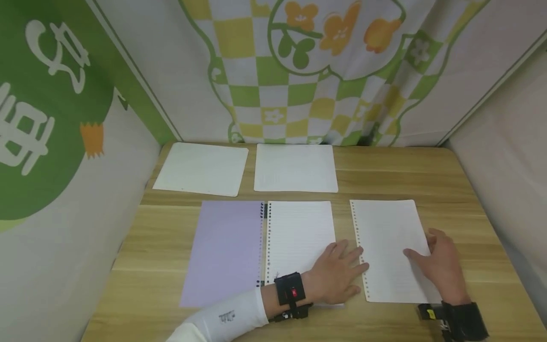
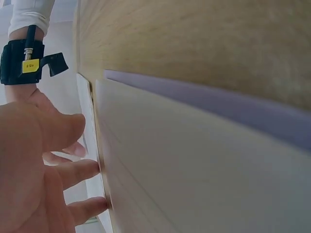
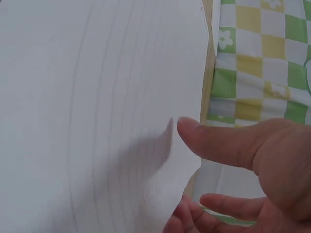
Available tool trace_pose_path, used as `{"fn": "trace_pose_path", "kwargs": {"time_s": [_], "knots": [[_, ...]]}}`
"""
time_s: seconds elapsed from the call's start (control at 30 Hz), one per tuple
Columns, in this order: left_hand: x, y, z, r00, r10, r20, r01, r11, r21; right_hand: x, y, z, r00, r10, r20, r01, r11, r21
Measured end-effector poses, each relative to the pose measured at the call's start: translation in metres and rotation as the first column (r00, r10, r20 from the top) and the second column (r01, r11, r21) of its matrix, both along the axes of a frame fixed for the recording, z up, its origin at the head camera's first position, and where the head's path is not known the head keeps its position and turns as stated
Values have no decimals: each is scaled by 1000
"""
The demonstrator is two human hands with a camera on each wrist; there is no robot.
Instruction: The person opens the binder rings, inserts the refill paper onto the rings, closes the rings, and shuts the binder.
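A lined loose-leaf sheet [image 1: 384, 247] with holes down its left side lies on the right of the table. My right hand [image 1: 442, 266] holds its right edge, thumb above the paper and fingers at and under the edge; in the right wrist view that edge bends up slightly. Left of it lies an open notebook with a lined white page [image 1: 299, 232] and a purple cover [image 1: 226, 247]. My left hand [image 1: 335, 275] rests with spread fingers across the page's lower right, its fingertips at the sheet's holed edge. Part of the page is hidden under that hand.
Two blank-looking white sheets lie along the back of the wooden table [image 1: 406, 171], one at the left [image 1: 202, 168] and one in the middle [image 1: 297, 168]. A checkered curtain [image 1: 273, 95] hangs behind the table, with pale walls on both sides.
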State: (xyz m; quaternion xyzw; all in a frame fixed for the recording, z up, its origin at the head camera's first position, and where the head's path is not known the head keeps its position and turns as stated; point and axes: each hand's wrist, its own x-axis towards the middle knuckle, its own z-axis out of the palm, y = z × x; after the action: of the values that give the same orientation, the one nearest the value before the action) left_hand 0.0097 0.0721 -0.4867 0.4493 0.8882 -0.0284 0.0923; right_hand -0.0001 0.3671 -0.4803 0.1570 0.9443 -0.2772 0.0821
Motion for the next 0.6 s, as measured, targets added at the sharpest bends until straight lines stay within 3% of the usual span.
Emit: {"fn": "trace_pose_path", "kwargs": {"time_s": [0.2,0.37,0.5,0.57,0.6], "knots": [[-1,0,5,1000,13,15,-13,1000,-8,2,34,-2,995,-31,92,35,999,-36],[-3,-2,3,999,15,47,-16,1000,17,4,55,-5,985,41,166,-16,989,-148],[-8,-2,-2,999,41,32,-46,986,157,7,62,-7,980,58,191,-15,976,-217],[-13,-2,-4,994,89,69,-105,957,270,9,64,-6,978,51,200,-2,972,-236],[-15,-2,-4,986,117,120,-151,932,328,11,65,-5,977,45,207,8,969,-246]]}}
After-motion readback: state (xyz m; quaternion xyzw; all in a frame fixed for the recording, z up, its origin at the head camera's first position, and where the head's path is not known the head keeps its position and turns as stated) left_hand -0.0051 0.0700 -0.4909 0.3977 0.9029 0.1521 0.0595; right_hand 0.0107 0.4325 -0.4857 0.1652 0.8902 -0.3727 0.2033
